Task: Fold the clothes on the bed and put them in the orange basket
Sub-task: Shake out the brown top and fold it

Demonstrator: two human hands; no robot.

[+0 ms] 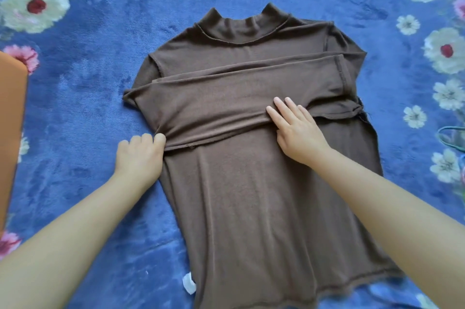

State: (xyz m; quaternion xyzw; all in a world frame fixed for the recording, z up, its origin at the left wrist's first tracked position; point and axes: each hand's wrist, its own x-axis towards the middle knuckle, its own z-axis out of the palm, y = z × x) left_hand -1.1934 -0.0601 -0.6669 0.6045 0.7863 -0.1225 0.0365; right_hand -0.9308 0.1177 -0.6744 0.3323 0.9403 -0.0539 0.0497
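Observation:
A brown high-neck top (251, 195) lies flat on the blue flowered bedspread (88, 107), neck away from me. Both long sleeves are folded across its chest in a band. My left hand (139, 155) pinches the left edge of the top where the folded sleeve turns, fingers curled on the fabric. My right hand (297, 130) lies flat with fingers spread, pressing on the lower edge of the sleeve band right of centre. The orange basket (11, 120) shows only as a rim at the left edge of the view.
A white label (189, 283) sticks out beside the hem at the lower left. Some green and blue cord-like item (453, 137) lies at the right edge. Bare bedspread surrounds the top on the left, far and right sides.

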